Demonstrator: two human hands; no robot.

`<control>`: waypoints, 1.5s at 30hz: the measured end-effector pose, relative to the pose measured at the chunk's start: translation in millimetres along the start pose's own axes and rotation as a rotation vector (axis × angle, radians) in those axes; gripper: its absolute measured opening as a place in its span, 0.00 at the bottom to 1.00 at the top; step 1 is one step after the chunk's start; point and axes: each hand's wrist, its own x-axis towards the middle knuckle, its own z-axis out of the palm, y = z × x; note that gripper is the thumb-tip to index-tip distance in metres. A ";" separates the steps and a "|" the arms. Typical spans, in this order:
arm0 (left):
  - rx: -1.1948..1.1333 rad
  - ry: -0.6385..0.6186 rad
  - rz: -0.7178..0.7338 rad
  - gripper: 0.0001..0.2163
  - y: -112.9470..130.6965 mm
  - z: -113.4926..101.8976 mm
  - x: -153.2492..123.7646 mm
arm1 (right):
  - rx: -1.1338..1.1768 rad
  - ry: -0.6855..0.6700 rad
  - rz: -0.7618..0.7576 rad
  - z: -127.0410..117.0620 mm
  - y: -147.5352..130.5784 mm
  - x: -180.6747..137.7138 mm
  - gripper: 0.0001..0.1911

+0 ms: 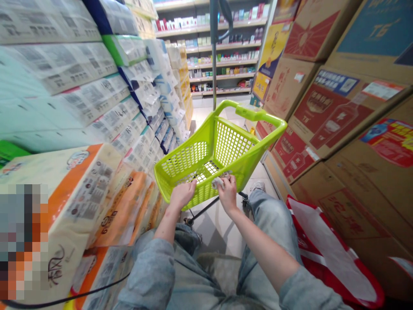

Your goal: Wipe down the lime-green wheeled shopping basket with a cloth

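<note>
A lime-green plastic shopping cart [180, 161] with a grid-holed basket stands before my knees, tilted in view, with its handle at the far end. The inside of the basket shows only its slotted floor. My left hand [183, 194] is closed on the cart's near rim, its thumb at the top edge; the other fingers are partly hidden. A crumpled whitish-grey cloth [217, 183] is pinched in my right hand [229, 193], which presses it against the rim on the side nearer me. A ring shows on one right finger.
Tissue packs [106, 107] are stacked high on the left, with orange packs [118, 211] close by my left arm. Cardboard cartons [338, 116] line the right side. A red bag [325, 245] lies beside my right leg. Shelves [226, 51] and a grey pole [214, 64] stand ahead.
</note>
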 end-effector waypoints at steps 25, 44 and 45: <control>0.017 0.001 -0.005 0.37 1.8 -0.3 -0.8 | -0.070 0.151 0.457 -19.6 105.9 41.4 0.17; 0.010 0.015 0.007 0.37 1.7 1.7 -1.6 | 0.171 0.352 0.319 -60.3 10.1 71.7 0.21; 0.013 0.015 0.010 0.37 1.8 1.9 -1.7 | 0.148 0.353 0.296 -60.2 11.3 77.9 0.19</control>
